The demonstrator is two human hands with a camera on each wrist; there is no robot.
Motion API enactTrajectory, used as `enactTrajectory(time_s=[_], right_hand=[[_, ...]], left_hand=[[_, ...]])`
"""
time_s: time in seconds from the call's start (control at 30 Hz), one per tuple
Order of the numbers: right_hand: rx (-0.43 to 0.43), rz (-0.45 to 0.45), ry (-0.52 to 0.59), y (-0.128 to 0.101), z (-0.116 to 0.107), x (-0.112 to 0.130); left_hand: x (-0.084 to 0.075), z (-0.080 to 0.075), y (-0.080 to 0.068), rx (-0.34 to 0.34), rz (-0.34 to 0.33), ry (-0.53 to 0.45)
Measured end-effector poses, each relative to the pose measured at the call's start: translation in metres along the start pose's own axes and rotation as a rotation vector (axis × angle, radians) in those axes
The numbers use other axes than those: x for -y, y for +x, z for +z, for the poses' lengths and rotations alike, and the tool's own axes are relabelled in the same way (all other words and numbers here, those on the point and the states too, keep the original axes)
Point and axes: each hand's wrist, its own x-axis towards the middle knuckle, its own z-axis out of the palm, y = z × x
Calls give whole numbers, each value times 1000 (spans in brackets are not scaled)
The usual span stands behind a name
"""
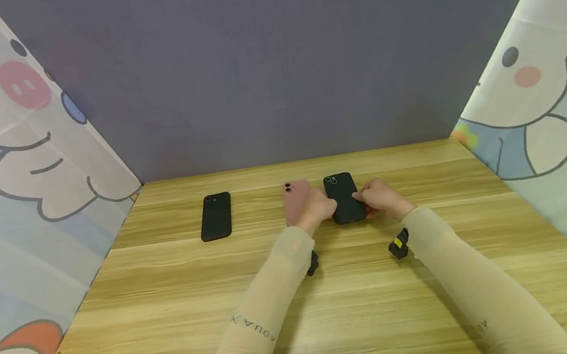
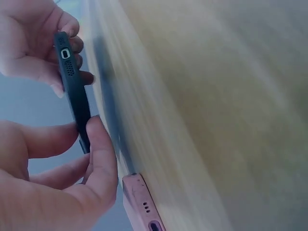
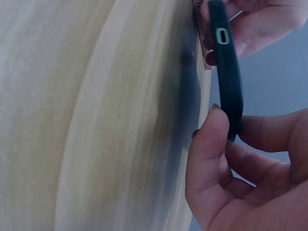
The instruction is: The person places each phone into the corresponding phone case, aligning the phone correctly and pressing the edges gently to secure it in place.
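Sleeved forearms reach up the wooden table (image 1: 172,304). At far left a black phone (image 1: 215,216) lies alone; a pink phone (image 1: 295,199) rests flat beside the left hand (image 1: 319,208), which with the right hand (image 1: 380,198) pinches the dark green phone (image 1: 344,196) by its edges, lifted just off the table.

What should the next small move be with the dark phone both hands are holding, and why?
Probably lift it a little higher, level. The left hand and right hand pinch the dark phone by its edges; in the wrist views it looks raised just off the table, and the pink phone lies close beside it.
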Motion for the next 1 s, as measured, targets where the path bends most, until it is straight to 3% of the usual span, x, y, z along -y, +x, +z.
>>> enactTrajectory(time_s=[0.27,0.67,1.0], right_hand=[[-16,18,-22,3,-1,-1],[-77,47,-29,6,0,-7],[-116,30,-129,6,2,-1]], left_hand=[[-6,5,-1,24,-8,3],[-8,12,2,-2,-12,8],[-16,19,0,-97,25,171]])
